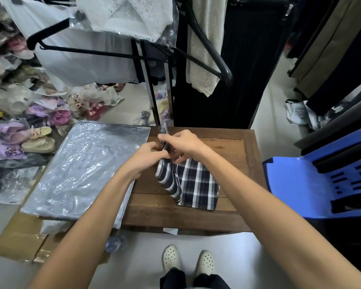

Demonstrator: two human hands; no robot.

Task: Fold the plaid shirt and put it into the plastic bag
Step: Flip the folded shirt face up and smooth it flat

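Both forearms enter from the bottom edge, cut off below the elbows, and meet over a wooden worktop (233, 147). Cream perforated clogs (171, 257) stand on the floor beneath, legs cropped by the frame.

Left hand (148, 155): fingers curled onto the top end of the plaid shirt (196, 182), gripping the bunched cloth. Right hand (183, 144): fingers bent down onto the same top end, pinching it just beside the left; fingertips partly hidden in the fabric. A dark narrow object stands up between the two hands; hard to make out what it is.

Shirt is folded into a narrow strip, lying on the worktop's middle, one layer rolled over along its left edge. Its top end is covered by the hands.

Plastic bag (81, 170) lies flat on the worktop's left part, overhanging the edge, touching the left forearm. Cardboard (19, 236) sits under it, partly hidden.

Blue plastic chair (313, 184) at right, cropped. Hanging garments on black hangers (208, 44) above; heap of small shoes (58, 117) at left, blurred.
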